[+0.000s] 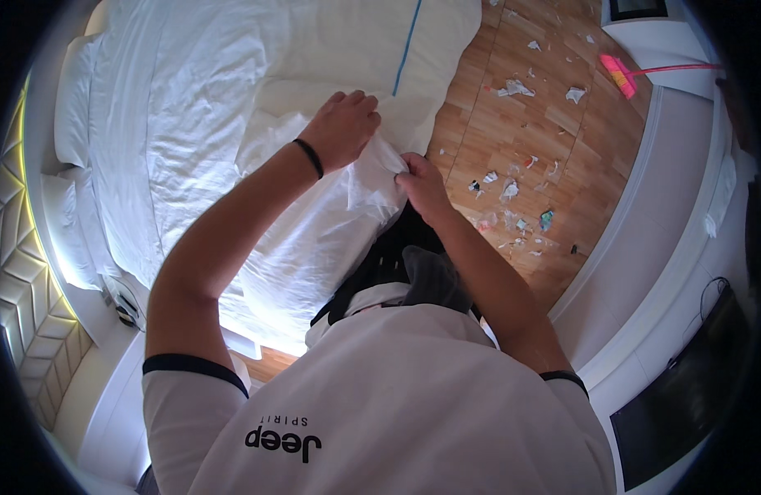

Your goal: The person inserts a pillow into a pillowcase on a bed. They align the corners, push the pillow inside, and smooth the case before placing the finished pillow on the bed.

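Observation:
A wide bed carries rumpled white bedding (207, 99), and I stand at its near right corner. My left hand (342, 130), with a black band on its wrist, is closed with curled fingers on a gathered part of a white duvet cover (302, 223). Beside the bed's right edge, my right hand (420, 183) pinches the edge of the same cover. A fold of the fabric is stretched between both hands. Beyond them, a thin blue strip (407, 48) runs over a cream-white part of the bedding.
White pillows (70, 223) lie by the padded, lit headboard (34, 289) at the left. Paper scraps and litter (510, 190) are scattered over the wooden floor (595, 148). A pink broom (620, 76) lies at the far right. A black television (685, 396) is at the near right.

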The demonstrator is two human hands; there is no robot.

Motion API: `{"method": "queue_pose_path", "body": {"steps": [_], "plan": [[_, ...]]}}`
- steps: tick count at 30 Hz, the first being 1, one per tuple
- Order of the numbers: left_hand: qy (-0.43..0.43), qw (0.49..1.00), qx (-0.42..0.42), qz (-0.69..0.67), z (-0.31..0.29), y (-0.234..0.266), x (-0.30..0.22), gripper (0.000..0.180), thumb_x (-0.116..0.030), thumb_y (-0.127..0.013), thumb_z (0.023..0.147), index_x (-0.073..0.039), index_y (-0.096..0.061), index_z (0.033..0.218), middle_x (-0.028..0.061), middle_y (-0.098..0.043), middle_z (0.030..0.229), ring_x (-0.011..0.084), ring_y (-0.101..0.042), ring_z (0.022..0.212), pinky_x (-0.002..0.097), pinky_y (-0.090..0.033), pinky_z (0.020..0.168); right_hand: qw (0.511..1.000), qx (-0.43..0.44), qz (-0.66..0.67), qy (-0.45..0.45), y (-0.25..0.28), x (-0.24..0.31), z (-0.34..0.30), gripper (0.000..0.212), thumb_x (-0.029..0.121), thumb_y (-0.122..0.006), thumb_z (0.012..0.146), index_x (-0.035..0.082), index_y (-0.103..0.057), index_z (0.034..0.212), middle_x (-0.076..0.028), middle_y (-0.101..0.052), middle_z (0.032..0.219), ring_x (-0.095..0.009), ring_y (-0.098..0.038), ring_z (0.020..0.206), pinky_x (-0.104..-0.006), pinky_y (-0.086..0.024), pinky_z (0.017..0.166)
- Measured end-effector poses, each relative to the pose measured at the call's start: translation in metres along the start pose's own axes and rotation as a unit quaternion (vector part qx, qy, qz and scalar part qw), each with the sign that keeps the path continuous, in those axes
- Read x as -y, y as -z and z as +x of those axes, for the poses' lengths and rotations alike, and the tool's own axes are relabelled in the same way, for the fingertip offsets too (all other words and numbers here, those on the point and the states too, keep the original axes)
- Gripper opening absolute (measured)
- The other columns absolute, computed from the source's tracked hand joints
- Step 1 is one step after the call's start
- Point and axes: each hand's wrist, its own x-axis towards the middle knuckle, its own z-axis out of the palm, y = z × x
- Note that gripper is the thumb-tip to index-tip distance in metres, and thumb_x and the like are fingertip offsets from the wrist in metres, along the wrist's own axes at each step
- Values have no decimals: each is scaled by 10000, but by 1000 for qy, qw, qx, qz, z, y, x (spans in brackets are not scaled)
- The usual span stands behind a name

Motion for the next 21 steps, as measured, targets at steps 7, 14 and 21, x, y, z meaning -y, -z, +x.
{"method": "queue_pose_path", "body": {"steps": [7, 14, 21], "plan": [[267, 956, 30, -113, -77, 1, -63, 250, -260, -681, 858, -57, -612, 730, 112, -618, 754, 325, -624, 747, 441, -492, 636, 887, -72, -409, 201, 3, 25, -6, 286, 115, -610, 818, 50, -604, 1096, -152, -654, 1001, -350, -652, 904, -434, -519, 786], [423, 883, -169, -111, -124, -40, -60, 568, -228, -719, 806, -47, -500, 1297, 185, -461, 1343, 372, -441, 1252, 477, -380, 1030, 820, 32, -516, 245, -27, 78, 11, 380, 182, -660, 807, 73, -552, 1154, -151, -618, 1064, -405, -616, 916, -472, -505, 805], [690, 703, -119, -129, -232, -95, 26, 981, -616, -711, 762, -21, -354, 1455, 244, -366, 1480, 396, -290, 1403, 500, -228, 1150, 707, 241, -645, 162, -130, 126, 93, 448, 149, -648, 807, 87, -540, 1237, -156, -646, 1106, -350, -627, 1024, -452, -505, 860]]}}
